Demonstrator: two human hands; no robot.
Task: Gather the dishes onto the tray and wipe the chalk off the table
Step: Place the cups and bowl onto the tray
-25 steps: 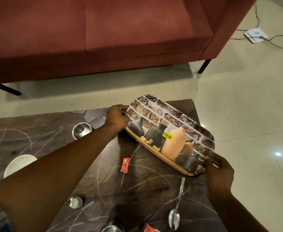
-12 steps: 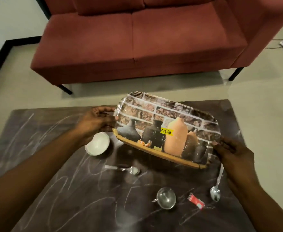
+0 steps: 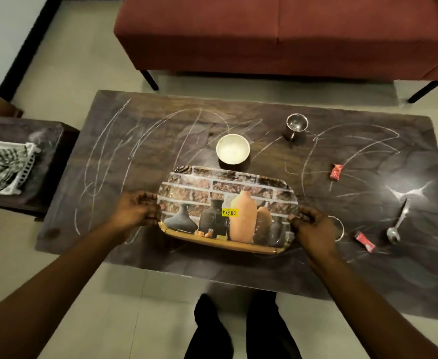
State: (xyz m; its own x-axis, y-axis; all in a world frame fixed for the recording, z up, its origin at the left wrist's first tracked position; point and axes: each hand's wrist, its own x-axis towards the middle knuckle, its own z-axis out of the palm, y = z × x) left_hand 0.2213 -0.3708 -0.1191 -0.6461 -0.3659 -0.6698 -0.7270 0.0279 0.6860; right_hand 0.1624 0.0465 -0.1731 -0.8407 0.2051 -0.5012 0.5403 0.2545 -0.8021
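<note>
Over the near middle of the dark, chalk-scribbled stone-patterned counter (image 3: 368, 268), a rectangular tray printed with pots against a brick wall (image 3: 227, 200) is gripped at both short ends: the left hand (image 3: 135, 209) is clamped on its 9 o'clock edge, the right hand (image 3: 313, 229) on its 3 o'clock edge. Whether the tray rests on the counter or hangs just above it I cannot tell. Near the tray at 3 o'clock lie a red sachet (image 3: 365, 241) and a steel spoon (image 3: 398, 224). Just beyond the tray at 12 o'clock stands a round white bowl (image 3: 232, 149). A second red sachet (image 3: 336, 171) sits at 2 o'clock, and a small steel cup (image 3: 296, 126) stands farther off at 1 o'clock. White chalk lines (image 3: 135, 141) cross most of the counter.
</note>
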